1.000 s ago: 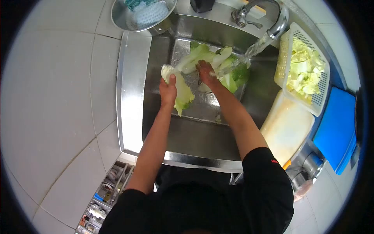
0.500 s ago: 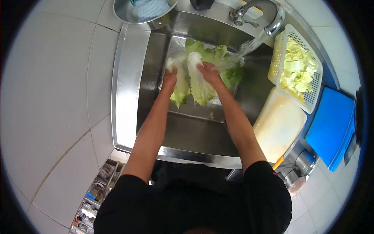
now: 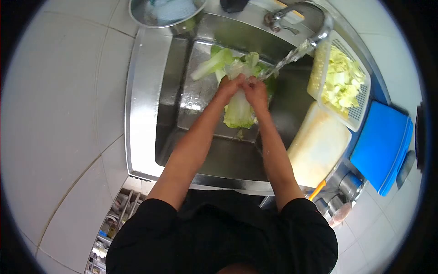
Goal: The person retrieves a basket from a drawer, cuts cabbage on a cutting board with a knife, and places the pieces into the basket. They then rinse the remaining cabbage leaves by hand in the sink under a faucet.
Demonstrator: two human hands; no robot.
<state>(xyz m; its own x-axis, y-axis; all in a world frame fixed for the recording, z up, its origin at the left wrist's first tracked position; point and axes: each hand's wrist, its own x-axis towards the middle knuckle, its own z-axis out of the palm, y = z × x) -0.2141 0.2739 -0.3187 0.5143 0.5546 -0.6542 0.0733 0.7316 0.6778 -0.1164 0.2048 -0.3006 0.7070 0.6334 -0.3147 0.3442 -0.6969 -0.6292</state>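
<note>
In the metal sink [image 3: 214, 160], my left hand [image 3: 231, 85] and my right hand [image 3: 256, 92] are close together, fingers closed around the white upper part of a pale cabbage leaf [image 3: 238, 112]. The leaf's yellow-green frilled edge hangs toward me. More cabbage leaves [image 3: 219, 60] lie in the sink beyond my hands, one with its white stem pointing left. A running water stream [image 3: 292, 56] falls from the curved faucet [image 3: 329, 23] onto the leaves just past my right hand. My fingertips are partly hidden by wetness and glare.
A white perforated basket [image 3: 322, 77] of cut cabbage [image 3: 343, 82] stands at the sink's right. Nearer is a cream cutting board [image 3: 319, 144], with a blue board [image 3: 382, 146] and an orange handle [image 3: 318, 189] beside it. A metal bowl [image 3: 177, 20] with a cloth sits back left.
My hands have come together toward the middle. My left hand has released its leaf, which lies at the back left, and moved right to join my right hand.
</note>
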